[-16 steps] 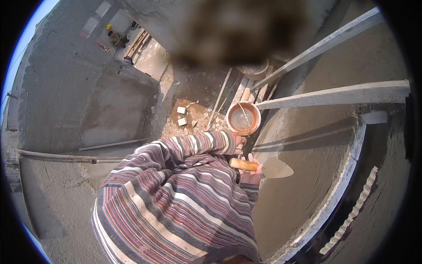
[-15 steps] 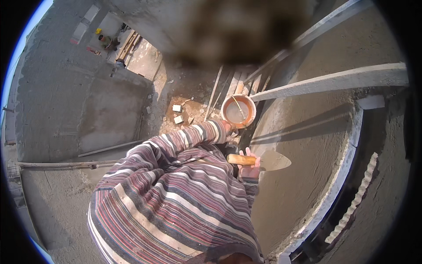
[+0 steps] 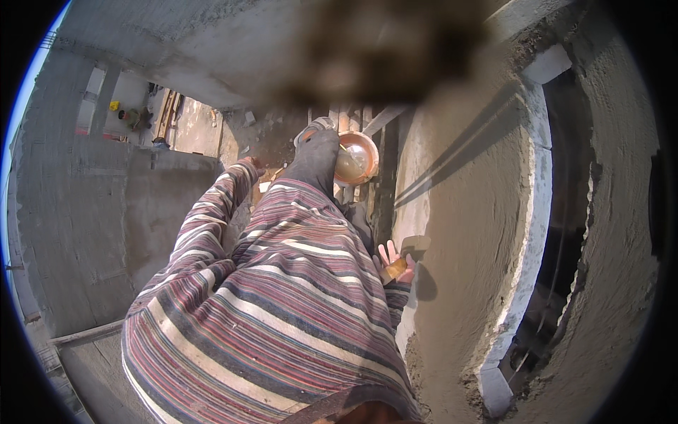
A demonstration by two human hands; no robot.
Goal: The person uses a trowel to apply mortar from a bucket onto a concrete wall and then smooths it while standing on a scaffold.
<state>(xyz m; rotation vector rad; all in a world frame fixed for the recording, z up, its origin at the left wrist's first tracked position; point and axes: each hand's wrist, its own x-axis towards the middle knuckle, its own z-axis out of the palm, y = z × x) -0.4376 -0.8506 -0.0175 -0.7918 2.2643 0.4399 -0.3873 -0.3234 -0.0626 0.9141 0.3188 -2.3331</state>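
My right hand point(image 3: 396, 264) holds a trowel by its wooden handle point(image 3: 394, 271), with several fingers stretched out along it. The trowel's blade point(image 3: 415, 246) is close to the wet plastered wall point(image 3: 466, 233) and throws a shadow on it; whether it touches cannot be told. At the end of its striped sleeve, my left hand point(image 3: 255, 167) hangs out to the left, small in view, its fingers hard to make out. An orange bucket point(image 3: 367, 152) with greyish liquid stands ahead, beside my dark trouser leg point(image 3: 316, 161). A thin pale stick leans in it.
Long planks or poles point(image 3: 357, 120) run under and beyond the bucket. On the right a pale ledge point(image 3: 540, 162) borders a dark opening in the wall. Far left, another person point(image 3: 132, 118) is beside timber boards point(image 3: 167, 116). A blurred dark shape covers the top middle.
My left hand has left the bucket's rim and swung out left. A leg now shows beside the bucket. My right hand has tilted the trowel, and the whole view has shifted.
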